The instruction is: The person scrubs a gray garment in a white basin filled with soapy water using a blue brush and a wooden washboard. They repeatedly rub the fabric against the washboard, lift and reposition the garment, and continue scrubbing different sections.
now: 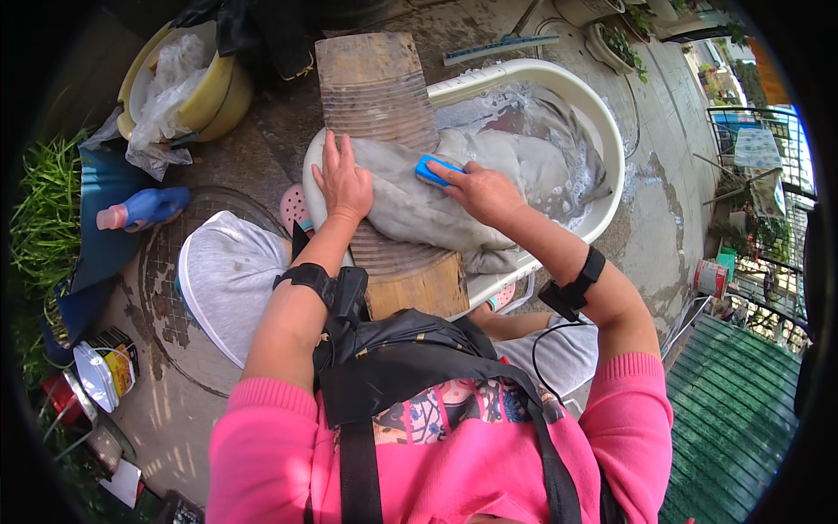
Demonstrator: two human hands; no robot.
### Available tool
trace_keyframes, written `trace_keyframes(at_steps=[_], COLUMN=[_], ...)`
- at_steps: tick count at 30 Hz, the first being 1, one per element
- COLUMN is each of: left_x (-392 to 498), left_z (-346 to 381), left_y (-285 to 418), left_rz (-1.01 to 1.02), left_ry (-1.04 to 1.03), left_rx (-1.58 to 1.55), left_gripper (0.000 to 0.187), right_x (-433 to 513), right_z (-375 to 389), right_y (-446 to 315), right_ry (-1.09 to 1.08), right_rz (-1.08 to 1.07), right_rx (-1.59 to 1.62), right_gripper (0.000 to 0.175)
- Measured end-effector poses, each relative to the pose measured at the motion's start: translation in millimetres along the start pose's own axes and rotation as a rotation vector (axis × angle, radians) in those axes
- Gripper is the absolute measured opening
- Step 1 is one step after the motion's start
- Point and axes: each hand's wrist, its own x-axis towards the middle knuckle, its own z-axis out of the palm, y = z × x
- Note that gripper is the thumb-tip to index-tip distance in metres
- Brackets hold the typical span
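Note:
A wooden washboard [376, 98] lies across a white oval plastic tub [612, 137] of soapy water. Wet grey cloth [412, 203] drapes over the board's ridged middle and trails into the tub. My left hand [344, 185] presses flat on the cloth's left end, fingers apart, at the tub's left rim. In my right hand [481, 190] is a blue scrubbing brush [435, 169], gripped on top and resting on the cloth. The brush's bristles are mostly hidden.
A blue bottle with a pink cap [150, 206] lies at the left. A yellow tub [229, 98] with plastic bags stands at the upper left. A floor squeegee [501, 49] lies beyond the white tub. Potted plants [605, 49] stand at the upper right; pink clogs [296, 206] flank the tub.

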Motion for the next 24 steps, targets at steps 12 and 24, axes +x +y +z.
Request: trace_keyframes(at_steps=[12, 24], left_x=[-2.1, -0.7], left_z=[2.6, 4.1], left_y=[-0.7, -2.9], left_rz=[0.014, 0.023], left_ry=[0.048, 0.053], left_rx=[-0.074, -0.120], left_gripper=[0.063, 0.063], right_x=[-10.3, 76.0], right_z=[0.1, 23.4], right_y=[-7.0, -39.7], right_ry=[-0.011, 0.151], right_rz=[0.078, 0.012], right_rx=[-0.042, 0.098], right_gripper=[0.047, 0.045])
